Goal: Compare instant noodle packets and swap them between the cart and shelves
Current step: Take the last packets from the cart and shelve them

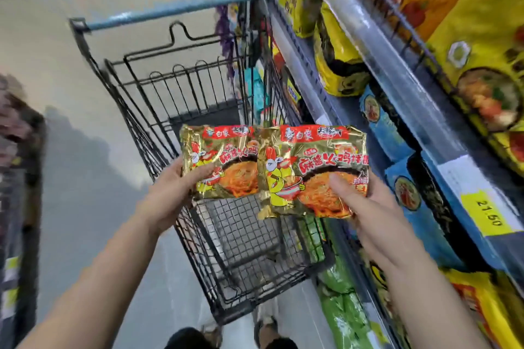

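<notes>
The person holds two instant noodle packets, one in each hand, both in front of the body and raised above the shopping cart (181,85).

The left hand (167,195) grips the left packet (221,161) at its lower left corner, fingers curled behind it. The right hand (377,215) pinches the right packet (312,173) at its lower right part, with the thumb pressed flat on the printed front. Both packets have the same design: gold foil, a red banner on top, a cartoon chicken and a bowl of noodles. Each one lies with its long side going from left to right, front face turned up to the camera. The left edge of the right packet lies over the right edge of the left one, so they touch in the middle between the hands.

The cart basket is below and beyond the hands, mostly under the left hand. The shelves (397,71) stand just to the right of the right hand, filled with yellow packs (337,65) and blue packs (397,133); a yellow price tag (489,212) is close beside this hand.

I judge this is the comparing step. For a swap, the right hand is the nearer one to the shelves, and the left hand has only to lower its packet into the cart.

Count: two packets, two hands, one cart.
</notes>
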{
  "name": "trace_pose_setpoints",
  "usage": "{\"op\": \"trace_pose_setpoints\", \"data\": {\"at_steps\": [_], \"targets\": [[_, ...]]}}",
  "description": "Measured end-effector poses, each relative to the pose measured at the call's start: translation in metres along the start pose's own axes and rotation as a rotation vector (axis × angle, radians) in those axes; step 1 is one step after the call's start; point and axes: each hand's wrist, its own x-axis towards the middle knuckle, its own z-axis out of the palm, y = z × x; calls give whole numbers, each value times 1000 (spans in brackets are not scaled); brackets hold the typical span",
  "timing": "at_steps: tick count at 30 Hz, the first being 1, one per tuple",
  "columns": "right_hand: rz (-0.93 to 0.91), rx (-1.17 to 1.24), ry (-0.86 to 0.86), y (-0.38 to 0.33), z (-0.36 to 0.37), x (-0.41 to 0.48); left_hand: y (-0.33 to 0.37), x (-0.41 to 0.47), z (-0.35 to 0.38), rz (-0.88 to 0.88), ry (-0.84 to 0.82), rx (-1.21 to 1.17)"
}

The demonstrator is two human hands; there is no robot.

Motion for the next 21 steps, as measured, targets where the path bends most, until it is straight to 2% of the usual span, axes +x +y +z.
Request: {"op": "trace_pose_setpoints", "data": {"at_steps": [10,16,21], "targets": [[-275,126,-85,-115,22,-45,147,-92,-18,390,4,31],[-380,183,-79,-142,24,-74,184,-114,-18,535,-31,43],[-455,196,42,-144,20,-114,198,-115,-11,578,-144,28]]}}
